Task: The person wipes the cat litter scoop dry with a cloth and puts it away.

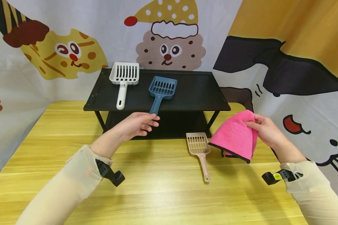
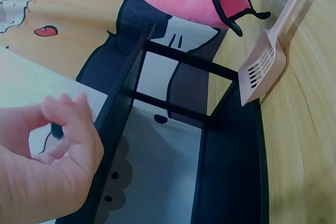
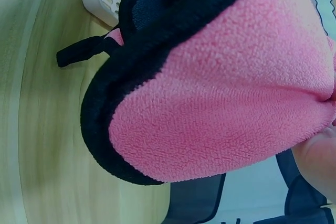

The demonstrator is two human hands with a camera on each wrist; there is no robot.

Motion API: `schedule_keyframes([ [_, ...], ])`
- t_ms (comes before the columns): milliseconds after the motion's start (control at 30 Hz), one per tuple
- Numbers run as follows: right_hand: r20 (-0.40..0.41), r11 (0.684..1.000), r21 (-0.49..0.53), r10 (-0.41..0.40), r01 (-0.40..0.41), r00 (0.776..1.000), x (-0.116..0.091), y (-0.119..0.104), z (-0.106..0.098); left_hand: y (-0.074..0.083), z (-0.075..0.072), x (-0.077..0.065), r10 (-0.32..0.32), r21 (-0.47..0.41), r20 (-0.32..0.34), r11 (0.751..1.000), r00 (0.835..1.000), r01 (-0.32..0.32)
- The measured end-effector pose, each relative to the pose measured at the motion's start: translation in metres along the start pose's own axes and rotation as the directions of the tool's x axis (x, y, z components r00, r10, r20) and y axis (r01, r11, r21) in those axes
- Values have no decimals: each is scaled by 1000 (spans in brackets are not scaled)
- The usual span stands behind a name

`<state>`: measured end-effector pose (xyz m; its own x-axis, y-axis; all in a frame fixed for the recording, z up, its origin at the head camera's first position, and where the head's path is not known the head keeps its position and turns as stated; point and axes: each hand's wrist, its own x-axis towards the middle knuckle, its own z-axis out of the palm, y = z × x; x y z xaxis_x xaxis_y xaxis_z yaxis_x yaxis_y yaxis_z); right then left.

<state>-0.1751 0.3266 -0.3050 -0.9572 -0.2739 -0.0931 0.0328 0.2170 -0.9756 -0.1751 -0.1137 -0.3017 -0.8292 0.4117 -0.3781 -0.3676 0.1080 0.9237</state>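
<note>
1. Head view, lower right: a yellow label point(image 1: 277, 177) on the black wrist camera point(image 1: 268, 178) bears dark marks too small to read.
2. No word, brand or number can be read in the three views.

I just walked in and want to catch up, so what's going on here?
A person's right hand holds up a pink cloth, while their left hand appears to pinch the handle end of a blue scoop, whose head is over the top of a black rack. A white scoop rests on that top too, and a beige scoop lies lower, at the rack's front.
</note>
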Motion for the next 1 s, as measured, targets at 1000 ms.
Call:
schedule_keyframes([
  [1000,-12,1000,-10,12,-12,1000,-1,10,-4,10,27,23,106,-382,41,920,994,-83],
])
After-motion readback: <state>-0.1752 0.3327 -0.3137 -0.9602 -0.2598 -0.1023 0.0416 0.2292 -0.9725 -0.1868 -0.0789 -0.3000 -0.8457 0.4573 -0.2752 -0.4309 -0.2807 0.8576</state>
